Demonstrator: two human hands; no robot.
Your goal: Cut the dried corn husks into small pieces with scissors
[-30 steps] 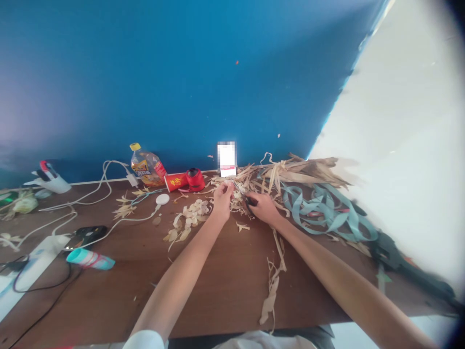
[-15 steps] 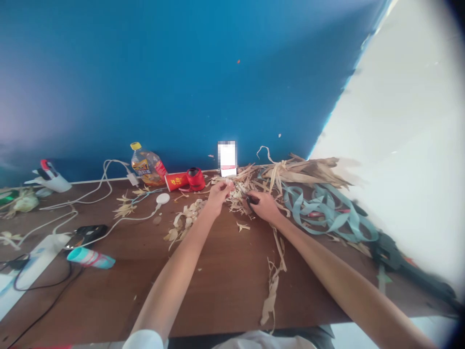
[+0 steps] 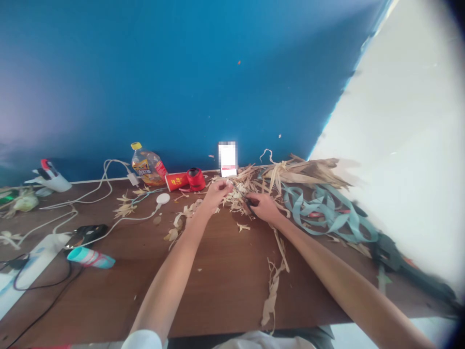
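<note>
Over a heap of pale dried husk scraps [image 3: 237, 206], my left hand [image 3: 215, 194] pinches a small whitish husk piece [image 3: 228, 183] between thumb and fingertips. My right hand [image 3: 264, 207] is closed around dark-handled scissors [image 3: 249, 206]. Their blades point up and left toward the pinched piece, but I cannot make out whether they touch it. Cut husk pieces [image 3: 178, 222] lie beside my left forearm, some hidden behind it. A long husk strip [image 3: 271, 300] trails toward the table's front edge.
A lit phone [image 3: 228, 157] leans against the blue wall. To the left are a red cup [image 3: 178, 182], a tape roll [image 3: 196, 179], a bottle [image 3: 148, 167] and white cables. Long husks [image 3: 308, 172], blue-green ribbon [image 3: 327, 211] and a dark glue gun [image 3: 390, 254] lie right.
My left forearm and hand have shifted slightly left, covering more of the cut husk pieces. My right hand stays nearly in place with the scissors.
</note>
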